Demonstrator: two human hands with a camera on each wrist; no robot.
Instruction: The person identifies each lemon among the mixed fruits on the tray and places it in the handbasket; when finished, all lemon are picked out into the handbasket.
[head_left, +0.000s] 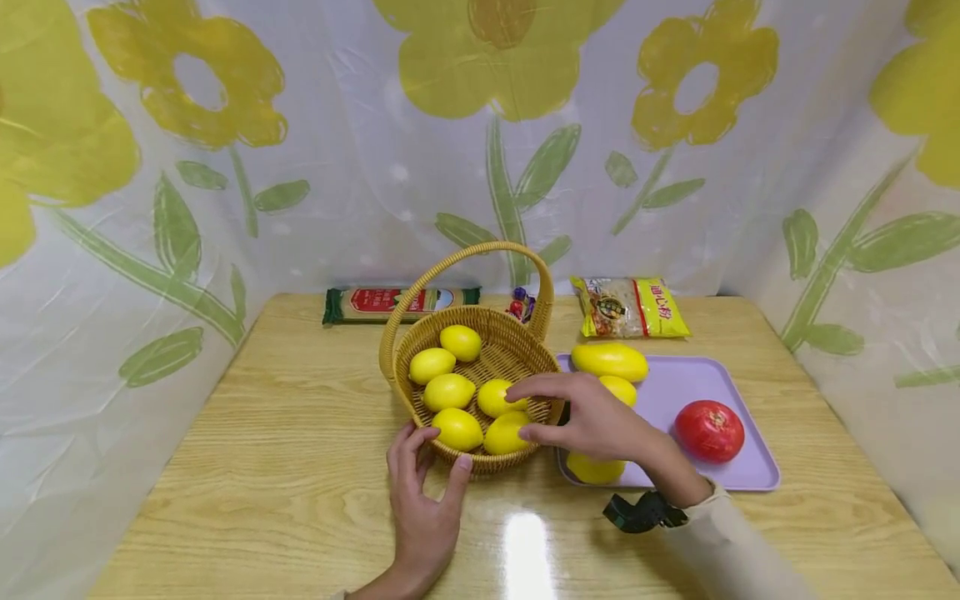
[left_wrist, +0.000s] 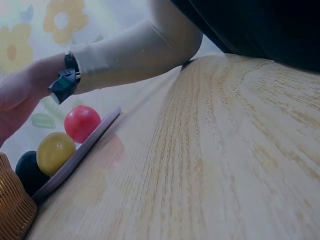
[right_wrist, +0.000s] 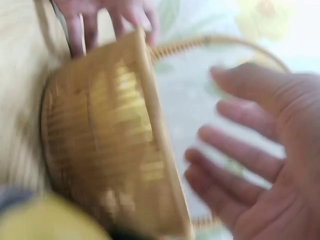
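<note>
Several yellow lemons (head_left: pixel 449 392) lie in a round woven basket (head_left: pixel 510 323) with a tall arched handle. My left hand (head_left: pixel 424 508) rests against the near left side of the basket, its thumb and fingers spread along the outside by the rim. Above the right part of the basket hovers my right hand (head_left: pixel 592 412), its fingertips overlapping two of the lemons in the head view. In the right wrist view, the fingers of the right hand (right_wrist: pixel 250 145) are apart with nothing between them, beside the basket rim.
Right of the basket, a lilac tray (head_left: pixel 686 379) carries a round red fruit (head_left: pixel 709 431), a long yellow fruit (head_left: pixel 609 362), other yellow fruit and a dark round item (left_wrist: pixel 31 172). Behind stand a green-ended packet (head_left: pixel 367 304), a small purple-wrapped item (head_left: pixel 519 305) and a yellow food bag (head_left: pixel 632 308).
</note>
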